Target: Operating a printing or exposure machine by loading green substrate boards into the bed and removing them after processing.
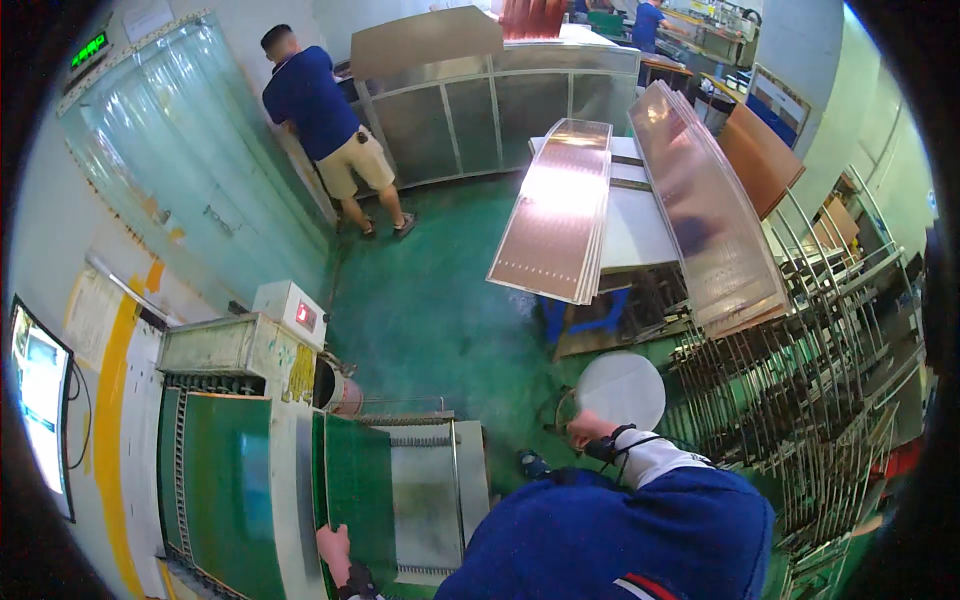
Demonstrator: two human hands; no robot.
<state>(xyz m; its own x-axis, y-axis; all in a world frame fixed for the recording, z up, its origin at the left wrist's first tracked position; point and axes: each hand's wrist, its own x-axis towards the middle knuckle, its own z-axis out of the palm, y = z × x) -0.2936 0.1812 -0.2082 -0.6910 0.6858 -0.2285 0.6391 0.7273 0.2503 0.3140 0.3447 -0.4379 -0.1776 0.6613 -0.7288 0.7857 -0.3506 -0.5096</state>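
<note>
My left hand (335, 552) is closed on the near edge of a green panel (362, 500), with the fingertips over its edge. The panel lies by a frame (455, 490) that has spring-like coils along its top and bottom edges. Off to the right, my right hand (588, 428) is curled closed beside a round white stool top (620, 392). Whatever its fingers hold, if anything, cannot be made out. A dark band circles that wrist.
A conveyor machine with a green bed (228, 490) stands at left, a control box (292, 312) at its far end. Copper-coloured sheets (555, 215) lie on a table ahead. Metal racks (800, 400) crowd the right. Another person (315, 105) stands by the plastic curtain (200, 170).
</note>
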